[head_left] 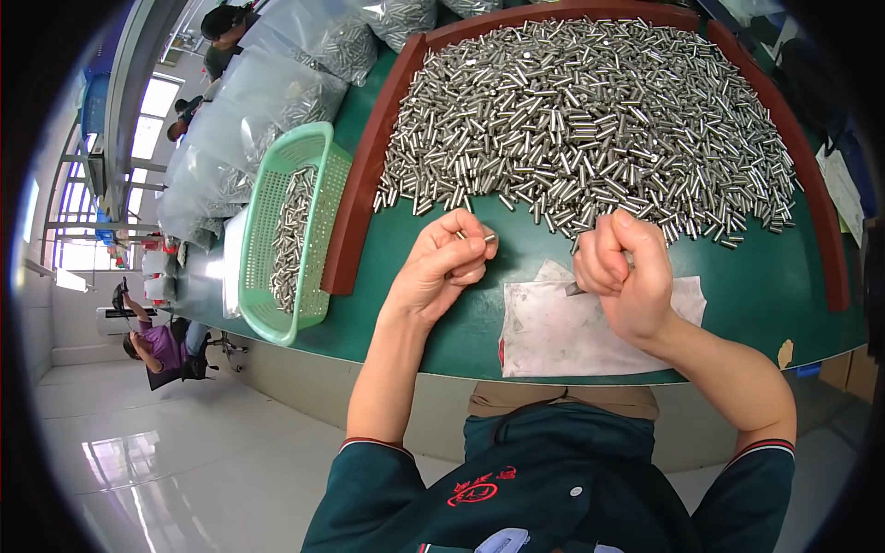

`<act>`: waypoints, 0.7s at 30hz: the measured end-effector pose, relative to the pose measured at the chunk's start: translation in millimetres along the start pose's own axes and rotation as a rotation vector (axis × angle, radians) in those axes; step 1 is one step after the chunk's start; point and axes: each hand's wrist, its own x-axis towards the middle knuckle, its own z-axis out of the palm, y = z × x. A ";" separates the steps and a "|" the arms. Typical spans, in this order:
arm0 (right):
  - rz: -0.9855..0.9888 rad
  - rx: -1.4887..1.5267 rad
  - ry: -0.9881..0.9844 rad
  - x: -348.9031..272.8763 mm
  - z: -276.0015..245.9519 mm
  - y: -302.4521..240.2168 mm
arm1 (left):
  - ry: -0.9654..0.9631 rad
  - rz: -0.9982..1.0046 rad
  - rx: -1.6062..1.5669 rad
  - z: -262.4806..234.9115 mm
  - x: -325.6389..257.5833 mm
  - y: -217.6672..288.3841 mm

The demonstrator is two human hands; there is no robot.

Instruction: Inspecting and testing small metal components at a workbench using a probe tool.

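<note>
Metal pin [491,238] — pinched in left hand [441,263]; slack grip could lose it into pile [590,120], twelve o'clock. Right hand [631,276] curled closed, contents unclear.

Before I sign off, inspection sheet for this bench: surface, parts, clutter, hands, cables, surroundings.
Surface: glossy green tabletop, red-brown rails around the parts.
Job's things: large loose heap of short silver metal pins; light green perforated plastic basket at left, also holding pins.
Clutter: stained white cloth-like sheet near the front edge; small tan scrap at right.
Hands: left hand has a pinch grip on a silver metal pin; right hand curled above the sheet, contents mostly hidden.
Cables: none identifiable for certain.
Surroundings: clear plastic bags of pins beyond the basket; seated person in purple top at left.
</note>
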 end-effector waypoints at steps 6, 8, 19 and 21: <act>0.004 0.005 0.000 0.4 0.9 0.3 | 0.061 0.005 0.049 2.1 1.7 -1.2; -0.002 0.000 -0.001 0.3 0.9 0.0 | 0.049 0.004 0.034 1.5 2.5 -1.8; -0.008 0.004 0.005 0.5 0.4 0.4 | 0.136 0.079 -0.192 -0.6 2.7 5.8; -0.007 -0.001 0.003 0.4 0.6 -0.4 | 0.185 0.187 -0.061 -12.2 4.6 7.9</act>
